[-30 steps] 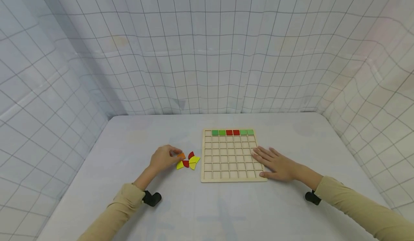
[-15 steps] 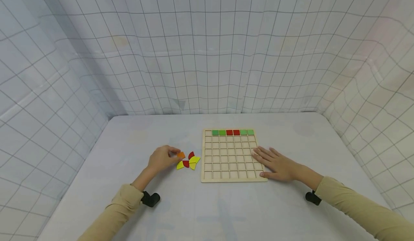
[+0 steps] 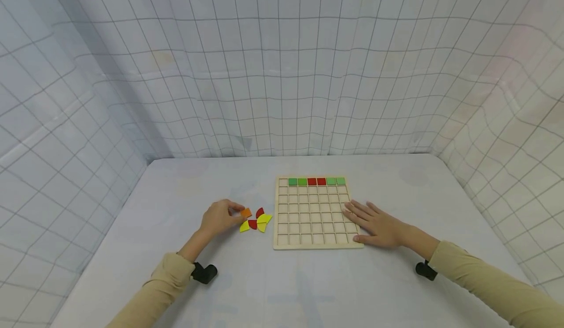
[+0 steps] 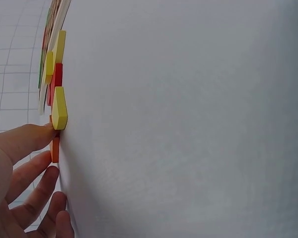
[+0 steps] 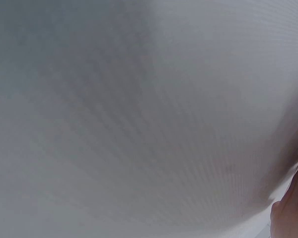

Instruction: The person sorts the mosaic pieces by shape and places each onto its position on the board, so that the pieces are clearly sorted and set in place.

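Observation:
Between thumb and index finger my left hand (image 3: 222, 216) pinches an orange square tile (image 3: 246, 212) low at the table, left of the board. Only a thin orange edge of that tile (image 4: 55, 149) shows in the left wrist view. Yellow (image 3: 264, 219) and red curved-edge pieces (image 3: 252, 224) lie loose right beside it, several in all. My right hand (image 3: 378, 226) rests with spread, straight fingers on the right edge of a wooden grid board (image 3: 317, 246). Part of the right hand (image 5: 290, 215) appears at the corner of the right wrist view.
Along the board's far row sit green tiles (image 3: 293, 182) and red tiles (image 3: 312, 181); the far-left cell there is bare wood. A white cloth covers the table (image 3: 282, 289). Grid-patterned white curtains (image 3: 282, 73) stand behind and at both sides.
The left hand has shifted slightly left with the orange tile, drawing it a little away from the yellow and red pieces. The right hand has stayed in place on the board.

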`<state>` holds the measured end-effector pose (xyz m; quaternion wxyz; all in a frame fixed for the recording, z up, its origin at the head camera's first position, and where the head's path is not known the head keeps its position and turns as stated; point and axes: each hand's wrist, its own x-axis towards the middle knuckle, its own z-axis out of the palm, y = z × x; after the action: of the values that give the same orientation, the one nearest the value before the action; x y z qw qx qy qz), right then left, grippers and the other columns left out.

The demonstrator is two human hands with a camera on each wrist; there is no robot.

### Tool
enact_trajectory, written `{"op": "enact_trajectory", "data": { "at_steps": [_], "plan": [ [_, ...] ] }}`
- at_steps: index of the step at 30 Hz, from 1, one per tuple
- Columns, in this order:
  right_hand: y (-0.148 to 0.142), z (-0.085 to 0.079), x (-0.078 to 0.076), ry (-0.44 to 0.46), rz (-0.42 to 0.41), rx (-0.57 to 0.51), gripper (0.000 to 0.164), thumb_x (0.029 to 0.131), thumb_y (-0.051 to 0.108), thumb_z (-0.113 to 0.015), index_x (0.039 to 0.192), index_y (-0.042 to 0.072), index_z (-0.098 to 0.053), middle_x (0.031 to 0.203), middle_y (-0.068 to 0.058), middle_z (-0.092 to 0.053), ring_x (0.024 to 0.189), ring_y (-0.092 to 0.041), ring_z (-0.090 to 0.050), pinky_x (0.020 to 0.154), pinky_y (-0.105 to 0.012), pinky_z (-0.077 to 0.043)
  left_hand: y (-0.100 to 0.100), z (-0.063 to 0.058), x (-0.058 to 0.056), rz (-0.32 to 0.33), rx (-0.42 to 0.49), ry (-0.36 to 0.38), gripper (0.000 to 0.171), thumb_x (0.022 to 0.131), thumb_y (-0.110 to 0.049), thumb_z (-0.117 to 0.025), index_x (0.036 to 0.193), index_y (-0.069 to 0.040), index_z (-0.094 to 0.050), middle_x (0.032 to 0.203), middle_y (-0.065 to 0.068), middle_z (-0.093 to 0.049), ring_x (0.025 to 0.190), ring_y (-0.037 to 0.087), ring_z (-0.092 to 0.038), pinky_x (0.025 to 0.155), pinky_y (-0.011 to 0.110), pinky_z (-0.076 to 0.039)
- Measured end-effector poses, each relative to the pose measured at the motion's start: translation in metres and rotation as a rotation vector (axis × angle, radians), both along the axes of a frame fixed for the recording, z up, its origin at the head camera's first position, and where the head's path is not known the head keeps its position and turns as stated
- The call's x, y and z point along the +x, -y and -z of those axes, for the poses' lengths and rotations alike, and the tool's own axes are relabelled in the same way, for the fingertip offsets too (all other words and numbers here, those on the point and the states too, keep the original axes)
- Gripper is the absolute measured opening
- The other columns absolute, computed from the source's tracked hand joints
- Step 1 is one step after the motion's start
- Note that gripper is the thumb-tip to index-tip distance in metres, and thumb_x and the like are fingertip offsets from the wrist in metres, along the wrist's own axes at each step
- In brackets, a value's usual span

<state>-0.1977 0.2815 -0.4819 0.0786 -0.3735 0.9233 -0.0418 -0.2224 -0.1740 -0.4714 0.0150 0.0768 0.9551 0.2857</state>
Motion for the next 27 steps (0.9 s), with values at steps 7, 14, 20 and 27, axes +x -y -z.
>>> {"op": "enact_trajectory", "data": {
  "at_steps": [7,14,20,27],
  "plan": [
    [-0.0005,0.001,0.0004,-0.021,-0.008,-0.023,0.073,0.098,0.05,-0.044,0.155,0.013,-0.017,0.162,-0.008,-0.013,0.149,-0.031,-0.011,0.115,-0.06,-0.014,-0.0007,0.0015,-0.0001,0.006,-0.017,-0.023,0.027,0.078,-0.026,-0.078,0.099,-0.01,-0.076,0.088,0.006,-0.065,0.069,0.015,-0.051,0.055,0.024,-0.039],
    [-0.0035,0.0067,0.0005,-0.046,-0.027,-0.088,0.071,0.098,0.049,-0.044,0.154,0.013,-0.02,0.16,-0.013,-0.018,0.15,-0.03,-0.011,0.116,-0.057,-0.01,-0.003,0.0008,-0.0007,0.003,-0.041,-0.033,0.028,0.079,-0.027,-0.078,0.1,-0.008,-0.076,0.09,0.006,-0.068,0.07,0.015,-0.052,0.056,0.023,-0.04],
    [-0.0047,0.0092,-0.0006,-0.032,-0.003,-0.078,0.073,0.098,0.054,-0.042,0.155,0.018,-0.016,0.163,-0.006,-0.013,0.151,-0.024,-0.007,0.12,-0.037,0.01,-0.0045,-0.0029,-0.0014,0.004,-0.04,-0.037,0.03,0.078,-0.027,-0.078,0.101,-0.008,-0.076,0.093,0.006,-0.071,0.07,0.015,-0.054,0.058,0.023,-0.042],
    [-0.0033,0.0073,0.0,-0.038,-0.018,-0.082,0.072,0.098,0.05,-0.044,0.155,0.014,-0.019,0.161,-0.01,-0.017,0.15,-0.028,-0.01,0.117,-0.056,-0.009,-0.0052,-0.0061,-0.0055,0.012,-0.027,-0.049,0.028,0.078,-0.026,-0.077,0.098,-0.007,-0.076,0.091,0.008,-0.07,0.068,0.014,-0.056,0.053,0.023,-0.043]
  ]
}}
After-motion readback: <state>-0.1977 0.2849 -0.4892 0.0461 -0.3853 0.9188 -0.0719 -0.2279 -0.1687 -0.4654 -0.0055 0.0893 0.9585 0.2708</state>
